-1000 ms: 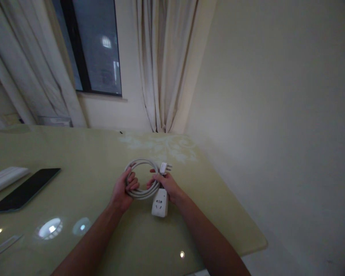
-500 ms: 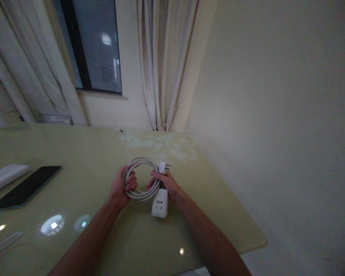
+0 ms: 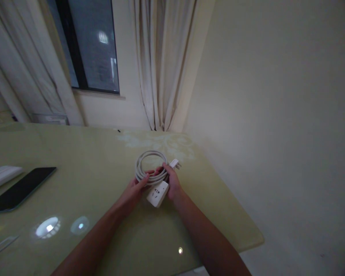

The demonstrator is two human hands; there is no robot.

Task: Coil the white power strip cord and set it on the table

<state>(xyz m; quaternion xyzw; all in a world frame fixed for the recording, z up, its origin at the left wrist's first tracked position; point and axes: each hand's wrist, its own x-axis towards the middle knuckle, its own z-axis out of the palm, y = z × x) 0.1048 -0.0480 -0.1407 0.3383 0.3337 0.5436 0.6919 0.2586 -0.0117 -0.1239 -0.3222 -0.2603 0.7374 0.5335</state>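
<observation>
Cable coil [image 3: 138, 168]: gry, rnd | L hand [image 3: 135, 190], R hand [image 3: 174, 184]: fingers clamped on it | socket [image 3: 158, 194]: boxy wht plastic

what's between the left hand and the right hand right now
In the head view, the lower part of the coiled cable and the white socket block lie between the left hand and the right hand.
</observation>
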